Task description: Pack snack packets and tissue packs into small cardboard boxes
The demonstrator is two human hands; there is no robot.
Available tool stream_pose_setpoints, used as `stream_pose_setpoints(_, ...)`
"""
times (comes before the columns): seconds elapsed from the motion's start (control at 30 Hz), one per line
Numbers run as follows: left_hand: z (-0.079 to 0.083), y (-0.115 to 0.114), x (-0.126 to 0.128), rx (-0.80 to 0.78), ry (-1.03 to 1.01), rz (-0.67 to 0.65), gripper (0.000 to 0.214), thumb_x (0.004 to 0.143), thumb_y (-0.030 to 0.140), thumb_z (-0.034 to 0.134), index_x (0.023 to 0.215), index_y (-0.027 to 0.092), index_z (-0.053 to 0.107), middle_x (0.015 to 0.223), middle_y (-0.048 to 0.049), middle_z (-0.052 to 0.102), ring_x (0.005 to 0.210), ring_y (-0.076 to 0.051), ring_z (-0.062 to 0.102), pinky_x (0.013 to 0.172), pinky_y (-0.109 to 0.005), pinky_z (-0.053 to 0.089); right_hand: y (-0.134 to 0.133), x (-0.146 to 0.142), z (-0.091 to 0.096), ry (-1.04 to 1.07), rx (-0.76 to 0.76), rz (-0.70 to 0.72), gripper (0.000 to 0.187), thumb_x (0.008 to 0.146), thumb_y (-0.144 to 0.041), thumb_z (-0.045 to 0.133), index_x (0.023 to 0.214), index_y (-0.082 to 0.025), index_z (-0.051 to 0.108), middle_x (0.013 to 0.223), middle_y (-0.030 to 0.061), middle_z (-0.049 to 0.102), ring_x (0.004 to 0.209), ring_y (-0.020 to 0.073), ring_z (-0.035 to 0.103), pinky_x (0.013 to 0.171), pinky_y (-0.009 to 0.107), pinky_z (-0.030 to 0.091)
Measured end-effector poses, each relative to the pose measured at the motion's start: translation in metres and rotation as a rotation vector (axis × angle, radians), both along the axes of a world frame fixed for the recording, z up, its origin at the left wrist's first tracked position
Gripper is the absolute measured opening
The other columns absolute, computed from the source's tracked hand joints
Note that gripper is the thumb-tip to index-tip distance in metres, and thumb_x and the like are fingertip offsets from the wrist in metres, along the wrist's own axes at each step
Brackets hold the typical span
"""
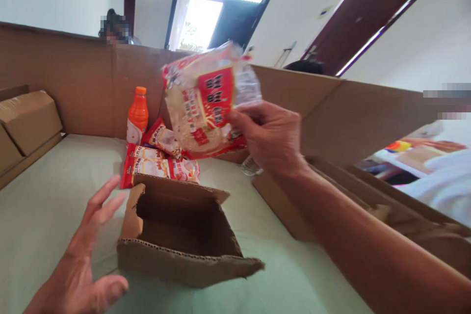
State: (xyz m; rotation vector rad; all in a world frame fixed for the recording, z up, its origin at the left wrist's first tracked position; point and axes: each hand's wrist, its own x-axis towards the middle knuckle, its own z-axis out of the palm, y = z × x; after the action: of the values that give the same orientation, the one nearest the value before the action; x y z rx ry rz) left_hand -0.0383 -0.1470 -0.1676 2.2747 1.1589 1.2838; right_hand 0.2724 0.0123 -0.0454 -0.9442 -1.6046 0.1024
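The right hand (275, 140) pinches a crinkly, see-through plastic bag (206, 103) between thumb and fingers, lifted above the far side of an open cardboard box (176, 267). The bag is flat and roughly square, glossy, with a red printed panel, red edging and pale, flat contents showing through; its loose clear end bunches up by the knuckles. The left hand (79, 260) is spread wide, thumb well apart from the fingers, just beside the box's left side.

The box is plain brown, its torn rims baring the corrugation, one ragged corner jutting to the right. It sits on a bench (73, 162) with a smooth, pale green covering. Behind it lie shiny red-and-white packets (152, 167), and beyond them stands a smooth orange bottle (139, 113) with an orange cap. Something clear (252, 167) is partly hidden by the right wrist. Brown cartons (33, 120) crowd the left, more cardboard (279, 211) the right, partly behind the forearm, and a tall cardboard wall (77, 78) closes off the back.
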Motion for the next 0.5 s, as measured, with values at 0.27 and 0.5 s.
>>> stream_pose_setpoints(0.27, 0.043, 0.009, 0.049, 0.422, 0.411, 0.024, 0.025, 0.098, 0.032, 0.057, 0.105, 0.012, 0.068, 0.079, -0.0058, 0.074, 0.102, -0.029, 0.070, 0.119, -0.058, 0.025, -0.093, -0.012, -0.024, -0.001, 0.135, 0.106, 0.011, 0.088, -0.027, 0.069, 0.077, -0.024, 0.070, 0.070, -0.0018, 0.068, 0.060, 0.0137, 0.059, 0.056, 0.027, 0.047)
stream_pose_setpoints(0.5, 0.033, 0.004, 0.035, 0.441, 0.464, 0.199, 0.027, 0.100, 0.034, 0.051, 0.097, 0.013, 0.069, 0.084, -0.0069, 0.072, 0.088, -0.026, 0.068, 0.110, -0.062, 0.035, -0.103, 0.017, -0.045, -0.477, 0.226, 0.147, 0.021, 0.095, -0.024, 0.060, 0.076, -0.022, 0.070, 0.076, 0.0016, 0.071, 0.067, 0.0148, 0.060, 0.067, 0.030, 0.046)
